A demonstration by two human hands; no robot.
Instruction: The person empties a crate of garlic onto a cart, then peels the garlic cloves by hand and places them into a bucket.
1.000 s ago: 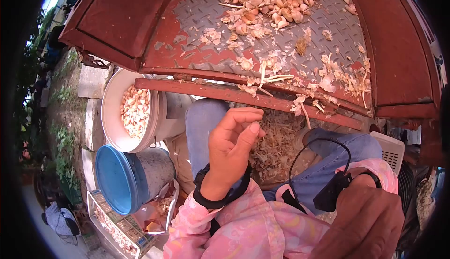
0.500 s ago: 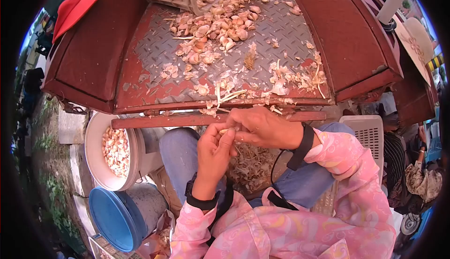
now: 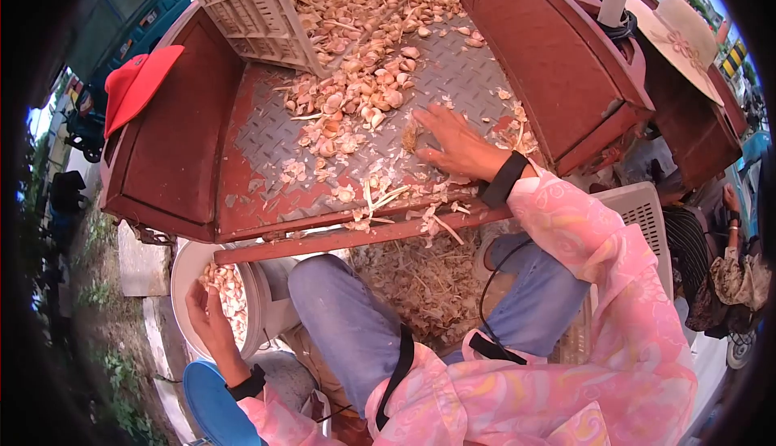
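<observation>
Right hand (image 3: 461, 145) over the metal bed (image 3: 453, 62), left hand (image 3: 212, 325) at the white bucket (image 3: 186, 305)

Hands well apart. Right, centre frame: fingers spread, nothing visible between them, beside a brown tuft (image 3: 411, 134); palm side hidden, so contact with the bed cannot be told. Left, lower left: at the bucket's mouth, fingers slightly bent; its inner side is hard to read, and whether it holds anything I cannot tell.

Garlic cloves (image 3: 384, 82): heap at upper centre, cut off by the top edge, partly screened by a tilted crate (image 3: 250, 14), itself cropped above. More pale cloves (image 3: 234, 292) in the bucket, partly covered by the left hand.

Blue lid (image 3: 212, 401), bottom left: partly hidden behind the left wrist and sleeve, cropped below. Husk litter (image 3: 420, 284) between the knees, its edges hidden by the legs. Far right: another person's hand (image 3: 731, 198), small; its grip unreadable. Frame corners lost in black.
</observation>
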